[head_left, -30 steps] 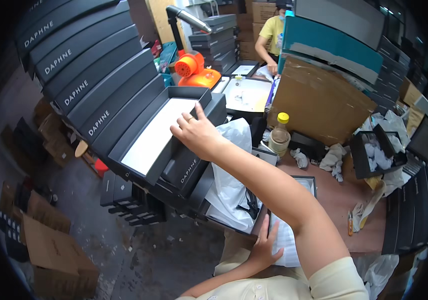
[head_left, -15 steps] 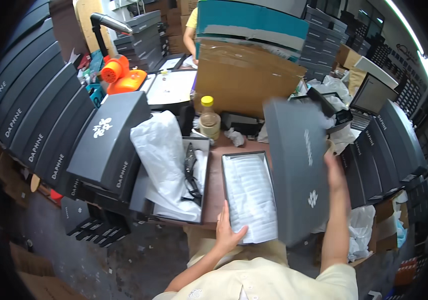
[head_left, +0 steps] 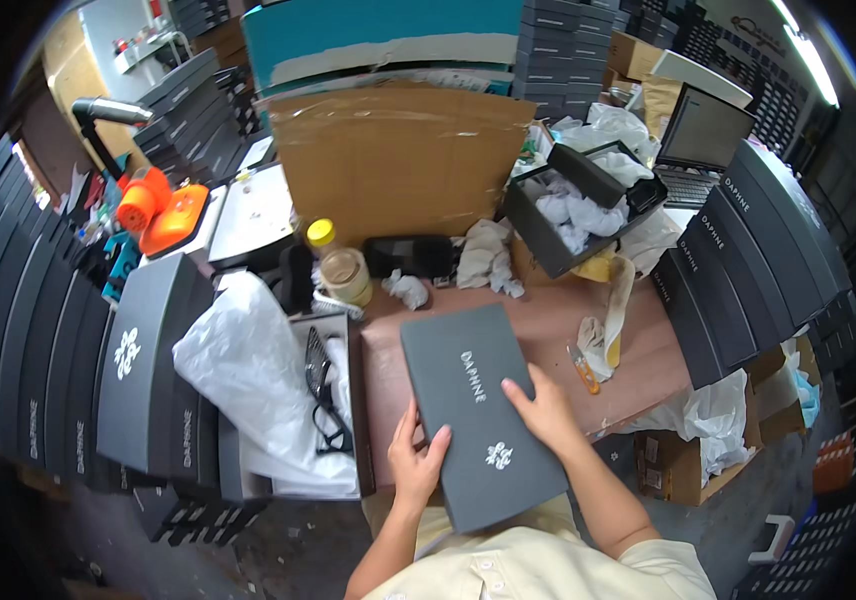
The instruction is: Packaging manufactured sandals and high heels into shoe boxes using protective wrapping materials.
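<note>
A dark grey shoebox (head_left: 468,440) with its lid on, bearing white lettering and a white emblem, lies tilted at the table's front edge before me. My left hand (head_left: 418,460) grips its left side, thumb on the lid. On the right side my right hand (head_left: 545,412) holds it, thumb on top and fingers over the far edge. To the left stands an uncovered shoebox (head_left: 356,440) with a black shoe (head_left: 320,390) and white tissue paper (head_left: 238,340) in it. The contents of the box in my hands are hidden.
Grey shoeboxes (head_left: 153,370) are stacked left, more shoeboxes (head_left: 748,260) right. A yellow-capped jar (head_left: 346,275) and crumpled paper (head_left: 408,290) sit behind. An orange-handled cutter (head_left: 583,370) lies right on the reddish table (head_left: 638,340). Large cardboard (head_left: 398,160) stands at the back.
The lid, held up in my right hand half a second ago, now covers the box of white-wrapped contents. My right hand has moved inward onto that box, and the view has swung right.
</note>
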`<move>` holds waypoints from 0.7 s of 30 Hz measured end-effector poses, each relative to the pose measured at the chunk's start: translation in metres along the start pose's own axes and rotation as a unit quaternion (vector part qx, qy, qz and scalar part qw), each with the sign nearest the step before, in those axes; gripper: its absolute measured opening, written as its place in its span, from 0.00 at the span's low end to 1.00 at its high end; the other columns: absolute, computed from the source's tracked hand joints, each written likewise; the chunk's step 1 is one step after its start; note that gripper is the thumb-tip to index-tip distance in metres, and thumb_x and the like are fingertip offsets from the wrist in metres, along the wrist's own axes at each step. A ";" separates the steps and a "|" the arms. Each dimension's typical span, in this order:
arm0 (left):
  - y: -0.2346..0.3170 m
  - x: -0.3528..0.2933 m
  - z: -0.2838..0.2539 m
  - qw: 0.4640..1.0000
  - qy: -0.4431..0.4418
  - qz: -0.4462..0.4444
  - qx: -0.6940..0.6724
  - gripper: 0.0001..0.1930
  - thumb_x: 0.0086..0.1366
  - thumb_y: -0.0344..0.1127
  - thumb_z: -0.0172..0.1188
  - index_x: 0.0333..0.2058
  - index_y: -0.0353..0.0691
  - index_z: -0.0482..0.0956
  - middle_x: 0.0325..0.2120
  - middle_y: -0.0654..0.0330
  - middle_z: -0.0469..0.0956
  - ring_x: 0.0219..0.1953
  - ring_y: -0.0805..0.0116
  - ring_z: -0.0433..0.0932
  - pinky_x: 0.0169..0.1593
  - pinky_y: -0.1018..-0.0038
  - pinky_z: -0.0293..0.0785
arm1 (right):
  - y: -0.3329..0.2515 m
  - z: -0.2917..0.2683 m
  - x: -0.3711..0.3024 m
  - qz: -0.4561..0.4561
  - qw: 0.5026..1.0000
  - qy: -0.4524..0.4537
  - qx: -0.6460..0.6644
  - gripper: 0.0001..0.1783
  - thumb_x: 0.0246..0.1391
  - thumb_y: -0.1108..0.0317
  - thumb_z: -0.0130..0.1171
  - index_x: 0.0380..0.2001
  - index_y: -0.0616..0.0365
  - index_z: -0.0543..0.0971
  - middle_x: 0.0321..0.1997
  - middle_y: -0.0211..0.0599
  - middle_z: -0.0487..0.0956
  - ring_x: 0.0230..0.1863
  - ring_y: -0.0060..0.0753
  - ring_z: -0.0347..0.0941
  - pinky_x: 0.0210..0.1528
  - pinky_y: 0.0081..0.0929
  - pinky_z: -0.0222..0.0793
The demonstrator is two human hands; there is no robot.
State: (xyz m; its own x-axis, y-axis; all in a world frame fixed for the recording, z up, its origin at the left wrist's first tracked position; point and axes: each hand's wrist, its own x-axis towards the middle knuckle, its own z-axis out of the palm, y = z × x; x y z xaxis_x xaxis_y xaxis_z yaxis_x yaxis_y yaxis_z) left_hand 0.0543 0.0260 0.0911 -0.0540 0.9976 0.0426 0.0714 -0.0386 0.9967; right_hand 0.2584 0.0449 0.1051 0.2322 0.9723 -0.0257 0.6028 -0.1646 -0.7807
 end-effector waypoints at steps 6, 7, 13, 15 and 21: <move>-0.053 -0.013 0.009 0.984 0.018 -0.095 -0.152 0.21 0.59 0.39 0.54 0.47 0.30 0.71 0.37 0.58 0.74 0.40 0.70 0.72 0.45 0.76 0.67 | 0.013 0.008 0.002 0.045 0.984 -0.010 0.173 0.26 0.50 0.55 0.61 0.47 0.63 0.72 0.42 0.48 0.77 0.44 0.40 0.75 0.47 0.32 0.68; -0.055 -0.013 0.006 0.977 -0.006 -0.134 -0.163 0.24 0.58 0.40 0.54 0.50 0.29 0.68 0.40 0.55 0.73 0.42 0.68 0.71 0.47 0.74 0.67 | 0.011 0.005 0.003 0.053 0.985 -0.013 0.162 0.26 0.50 0.54 0.62 0.46 0.63 0.72 0.42 0.45 0.77 0.43 0.34 0.73 0.47 0.30 0.68; -0.062 -0.014 -0.001 0.965 -0.042 -0.169 -0.195 0.29 0.56 0.47 0.50 0.52 0.32 0.66 0.42 0.54 0.71 0.42 0.65 0.71 0.44 0.72 0.68 | 0.080 0.009 -0.077 -0.024 0.896 -0.072 0.438 0.37 0.52 0.59 0.59 0.61 0.62 0.59 0.62 0.43 0.63 0.60 0.34 0.62 0.61 0.31 0.56; -0.088 -0.016 0.002 0.953 -0.050 -0.182 -0.237 0.29 0.56 0.47 0.49 0.52 0.33 0.64 0.43 0.54 0.70 0.42 0.64 0.71 0.45 0.71 0.68 | 0.069 -0.004 -0.117 -0.078 0.909 -0.045 0.407 0.39 0.51 0.63 0.58 0.63 0.62 0.56 0.64 0.43 0.60 0.62 0.33 0.59 0.63 0.30 0.52; 0.048 -0.042 0.060 0.973 -0.048 -0.088 -0.208 0.34 0.53 0.49 0.50 0.57 0.39 0.58 0.45 0.55 0.68 0.45 0.61 0.70 0.48 0.68 0.68 | 0.043 -0.042 -0.141 -0.085 0.889 0.063 0.445 0.38 0.50 0.66 0.57 0.63 0.64 0.57 0.62 0.45 0.64 0.63 0.30 0.58 0.64 0.28 0.49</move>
State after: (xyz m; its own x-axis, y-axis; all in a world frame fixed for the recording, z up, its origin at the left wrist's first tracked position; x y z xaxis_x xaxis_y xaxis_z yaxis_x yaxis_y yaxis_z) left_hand 0.1193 -0.0145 0.1328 0.0658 0.9909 -0.1178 -0.3410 0.1332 0.9306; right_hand 0.2838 -0.1061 0.1014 0.3127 0.9350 0.1671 -0.1924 0.2347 -0.9528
